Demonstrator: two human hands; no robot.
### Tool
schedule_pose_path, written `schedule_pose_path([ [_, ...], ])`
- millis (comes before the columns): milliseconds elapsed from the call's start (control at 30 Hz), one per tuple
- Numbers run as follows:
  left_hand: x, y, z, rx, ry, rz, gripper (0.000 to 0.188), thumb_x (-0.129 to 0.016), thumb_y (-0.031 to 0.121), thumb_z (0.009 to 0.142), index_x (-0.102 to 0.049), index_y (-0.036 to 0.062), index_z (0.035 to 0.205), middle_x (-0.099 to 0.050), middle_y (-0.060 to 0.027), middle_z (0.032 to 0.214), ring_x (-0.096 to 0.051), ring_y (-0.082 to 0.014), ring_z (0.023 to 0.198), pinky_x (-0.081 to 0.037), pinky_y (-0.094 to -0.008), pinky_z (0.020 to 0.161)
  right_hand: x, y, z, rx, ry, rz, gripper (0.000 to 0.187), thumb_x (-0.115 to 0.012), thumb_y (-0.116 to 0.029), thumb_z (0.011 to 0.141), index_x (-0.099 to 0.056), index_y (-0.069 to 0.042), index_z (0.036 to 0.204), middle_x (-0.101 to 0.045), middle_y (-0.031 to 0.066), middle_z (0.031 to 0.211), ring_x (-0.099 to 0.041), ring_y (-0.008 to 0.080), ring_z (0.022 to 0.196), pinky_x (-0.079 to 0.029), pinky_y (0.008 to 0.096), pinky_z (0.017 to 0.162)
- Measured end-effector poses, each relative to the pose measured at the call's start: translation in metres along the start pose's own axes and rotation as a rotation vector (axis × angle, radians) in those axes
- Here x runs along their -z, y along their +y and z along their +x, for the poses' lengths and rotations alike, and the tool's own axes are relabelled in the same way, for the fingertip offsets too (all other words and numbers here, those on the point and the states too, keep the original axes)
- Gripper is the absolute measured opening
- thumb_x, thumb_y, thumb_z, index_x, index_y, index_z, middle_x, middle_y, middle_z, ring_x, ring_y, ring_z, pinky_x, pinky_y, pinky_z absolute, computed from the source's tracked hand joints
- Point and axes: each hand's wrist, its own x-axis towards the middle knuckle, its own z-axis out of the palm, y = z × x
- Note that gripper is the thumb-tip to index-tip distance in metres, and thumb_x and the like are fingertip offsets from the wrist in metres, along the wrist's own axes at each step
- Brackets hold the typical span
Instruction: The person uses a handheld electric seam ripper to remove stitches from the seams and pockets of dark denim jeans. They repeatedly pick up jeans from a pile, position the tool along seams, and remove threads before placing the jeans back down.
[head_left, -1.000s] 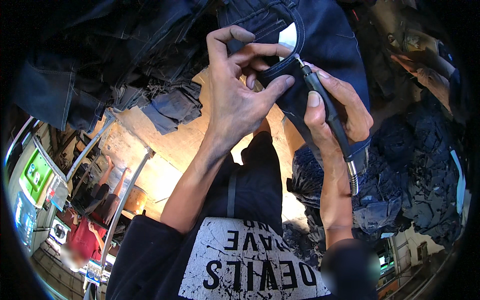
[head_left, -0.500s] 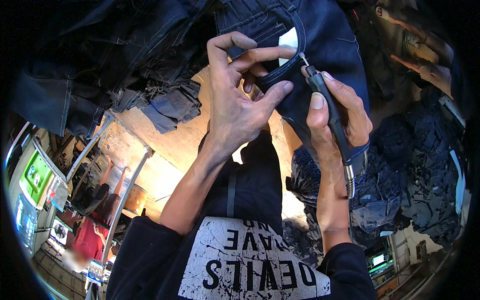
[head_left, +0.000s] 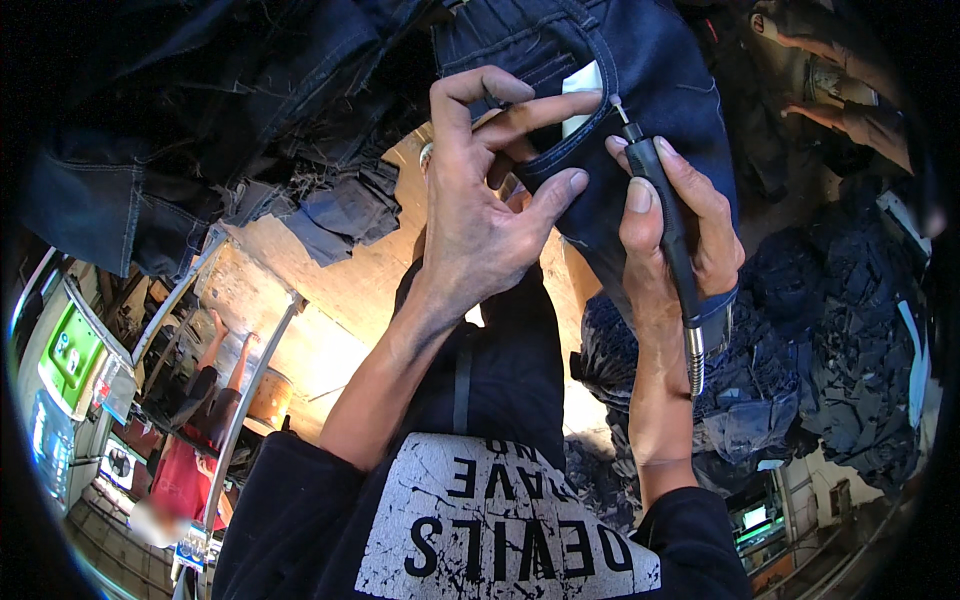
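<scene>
A pair of dark blue jeans (head_left: 670, 75) hangs before me, its curved front pocket edge showing a white lining patch (head_left: 582, 92). My left hand (head_left: 490, 195) lies over the pocket with thumb and fingers apart; one stretched finger reaches across the white patch to the stitched edge. Wrapped round a black rotary tool (head_left: 668, 205), my right hand (head_left: 690, 225) holds it like a pen. The small pale tip of the tool meets the denim at the pocket edge, just beside that fingertip. A metal spring sleeve joins the tool's lower end to its cable.
Dark denim garments (head_left: 190, 130) with loose threads lie at the upper left. Heaped dark cloth (head_left: 830, 330) stands at the right. A wooden board (head_left: 300, 250) and a metal rail (head_left: 255, 400) are at the left. Another person in red (head_left: 185, 475) is at lower left; someone's legs (head_left: 850, 110) show at upper right.
My left hand and its stretched finger have shifted slightly right. The tool tip has moved a little right and farther up along the pocket edge. The jeans have shifted slightly.
</scene>
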Motion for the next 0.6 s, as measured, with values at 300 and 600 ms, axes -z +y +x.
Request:
schedule_pose_path([
  [300,0.0,-0.006,-0.003,0.031,0.024,-0.037,0.069,-0.084,-0.003,0.085,-0.036,0.008,0.134,-0.077,-0.0154,0.13,-0.072,-0.0142,0.085,-0.058,-0.0218,0.075,-0.002,-0.001,-0.001,-0.002,-0.022,-0.007,0.029,-0.079,-0.011,0.094,-0.072,0.001,0.12,-0.08,0.0238,0.107,-0.082,0.0309,0.098,-0.065,0.0352,0.086],
  [600,0.004,-0.01,-0.002,-0.085,-0.049,-0.001,0.075,-0.087,0.005,0.089,-0.033,0.0108,0.14,-0.073,-0.0218,0.132,-0.077,-0.0215,0.102,-0.063,-0.0269,0.087,0.006,-0.011,-0.002,0.013,-0.072,-0.054,0.026,-0.075,-0.011,0.097,-0.071,0.004,0.118,-0.08,0.024,0.109,-0.081,0.0297,0.102,-0.063,0.0335,0.09],
])
